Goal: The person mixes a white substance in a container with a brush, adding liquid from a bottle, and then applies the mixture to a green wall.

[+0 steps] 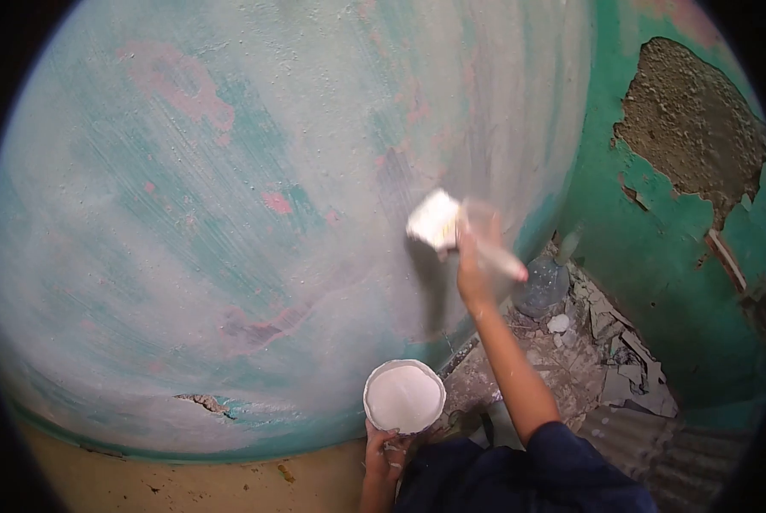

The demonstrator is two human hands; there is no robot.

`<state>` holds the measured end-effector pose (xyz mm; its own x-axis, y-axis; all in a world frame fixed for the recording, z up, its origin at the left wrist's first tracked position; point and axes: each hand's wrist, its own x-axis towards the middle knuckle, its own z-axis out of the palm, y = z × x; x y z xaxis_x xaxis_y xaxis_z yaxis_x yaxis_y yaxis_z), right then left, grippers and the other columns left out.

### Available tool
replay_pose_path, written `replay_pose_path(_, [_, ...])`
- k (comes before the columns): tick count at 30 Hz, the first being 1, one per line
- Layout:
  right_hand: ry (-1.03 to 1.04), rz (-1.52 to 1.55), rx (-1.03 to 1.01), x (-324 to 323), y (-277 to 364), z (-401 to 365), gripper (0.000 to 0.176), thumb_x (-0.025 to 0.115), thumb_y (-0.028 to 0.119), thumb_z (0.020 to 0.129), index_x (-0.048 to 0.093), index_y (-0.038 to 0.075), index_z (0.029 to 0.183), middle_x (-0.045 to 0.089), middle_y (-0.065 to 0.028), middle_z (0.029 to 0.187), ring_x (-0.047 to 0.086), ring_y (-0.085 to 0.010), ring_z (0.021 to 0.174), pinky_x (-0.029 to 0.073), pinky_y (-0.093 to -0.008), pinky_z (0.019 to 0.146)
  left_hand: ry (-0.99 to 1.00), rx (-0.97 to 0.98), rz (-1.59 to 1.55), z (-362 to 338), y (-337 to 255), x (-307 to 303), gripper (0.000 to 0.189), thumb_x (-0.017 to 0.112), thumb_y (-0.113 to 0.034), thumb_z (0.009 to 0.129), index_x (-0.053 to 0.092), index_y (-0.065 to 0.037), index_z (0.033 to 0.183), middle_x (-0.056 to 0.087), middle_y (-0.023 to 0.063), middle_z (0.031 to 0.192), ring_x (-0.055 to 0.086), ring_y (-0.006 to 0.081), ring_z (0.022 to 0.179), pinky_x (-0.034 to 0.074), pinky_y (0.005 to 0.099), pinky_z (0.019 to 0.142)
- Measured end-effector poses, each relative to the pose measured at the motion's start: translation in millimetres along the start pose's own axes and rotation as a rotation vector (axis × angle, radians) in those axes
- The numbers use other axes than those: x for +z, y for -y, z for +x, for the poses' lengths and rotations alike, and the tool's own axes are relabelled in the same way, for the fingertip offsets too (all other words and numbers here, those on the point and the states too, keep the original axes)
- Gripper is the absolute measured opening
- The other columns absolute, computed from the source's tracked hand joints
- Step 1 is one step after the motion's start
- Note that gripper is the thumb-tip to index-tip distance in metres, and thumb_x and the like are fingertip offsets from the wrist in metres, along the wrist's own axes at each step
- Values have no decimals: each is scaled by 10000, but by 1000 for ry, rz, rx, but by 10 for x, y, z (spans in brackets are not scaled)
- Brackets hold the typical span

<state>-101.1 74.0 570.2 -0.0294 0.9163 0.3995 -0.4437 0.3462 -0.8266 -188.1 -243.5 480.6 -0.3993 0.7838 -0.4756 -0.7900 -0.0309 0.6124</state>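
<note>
A wide paintbrush (434,220) with white-coated bristles is gripped in my right hand (473,256), slightly blurred by motion. Its bristles are close to the curved wall (314,120), and a shadow falls on the wall below them. Streaky white paint covers much of that wall, with turquoise and pink showing through. Lower down, my left hand (385,451) holds a round tub (369,395) of white paint (406,398) from below, its fingers partly hidden under the tub. The tub sits upright near the wall's foot.
A green wall (605,231) meets the painted one at the right, with a large patch of bare plaster (695,120). In the corner lie a clear plastic bottle (543,286), broken rubble (635,363) and a corrugated sheet (648,453). A chipped hole (205,403) marks the lower left wall.
</note>
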Motion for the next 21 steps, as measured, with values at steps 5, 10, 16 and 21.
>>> replay_pose_path(5, [-26,183,-41,100,268,429,409,493,195,1001,339,14,1334,611,-90,1059,588,-123,869,460,-253,784,32,-26,25,32,39,-15,711,537,-32,750,289,-175,1400,415,146,1360,492,350,1207,511,504,909])
replay_pose_path(10, [-229,136,201,-358,-1015,-389,400,505,256,998,365,45,1307,620,-131,1128,583,-147,978,444,-267,860,-31,-47,60,-9,16,90,737,551,-34,737,300,-163,1418,419,154,1366,476,359,1226,480,516,959])
replay_pose_path(16, [-293,4,227,-730,-1683,-823,350,500,190,997,377,64,1300,648,-116,1014,629,-126,772,499,-230,583,-39,-59,121,-12,-2,120,759,558,-42,723,317,-163,1432,430,154,1365,466,360,1239,451,519,1001])
replay_pose_path(21, [-245,-278,297,-275,-513,-131,278,599,102,874,540,60,1142,677,-111,823,665,-186,725,524,-294,592,10,-62,64,27,8,92,731,533,-2,743,286,-165,1412,403,164,1379,474,371,1237,492,511,955])
